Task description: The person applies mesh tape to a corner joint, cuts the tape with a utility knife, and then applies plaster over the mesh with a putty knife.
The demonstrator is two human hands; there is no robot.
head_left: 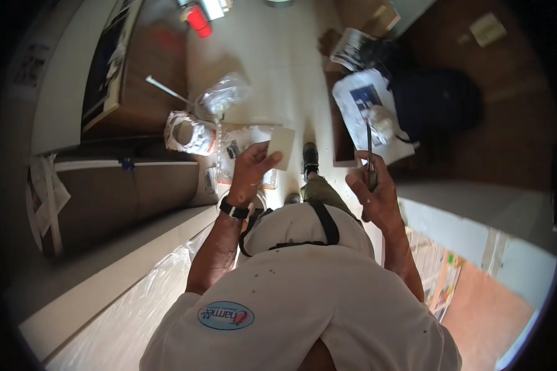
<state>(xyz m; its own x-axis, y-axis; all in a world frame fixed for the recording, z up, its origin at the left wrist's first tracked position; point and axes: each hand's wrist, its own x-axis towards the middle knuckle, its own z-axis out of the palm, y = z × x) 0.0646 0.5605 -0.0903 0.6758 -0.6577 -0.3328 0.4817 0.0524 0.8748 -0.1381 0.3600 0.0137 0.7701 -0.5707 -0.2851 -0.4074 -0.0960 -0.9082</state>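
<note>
My left hand [249, 174], with a dark watch on the wrist, grips a small beige square sheet [281, 145] between thumb and fingers. My right hand [377, 191] is closed round a thin metal-bladed tool [369, 145], seen nearly edge-on with its blade pointing up. Below and behind the sheet lies a board [232, 133] smeared with white material. A white-smeared open bucket [176, 127] stands left of it, beside a crumpled clear plastic bag [223, 93]. To the right, behind the tool, a white sheet [346, 105] carries a crumpled pale bundle [384, 123].
Wooden cabinets [142, 74] flank the narrow floor [272, 68]. A dark padded item [433, 108] rests at right, a red cylinder [198, 21] at the far back. A plastic-covered surface [130, 297] and a pale ledge [513, 266] are near me. My shoes [310, 154] show below.
</note>
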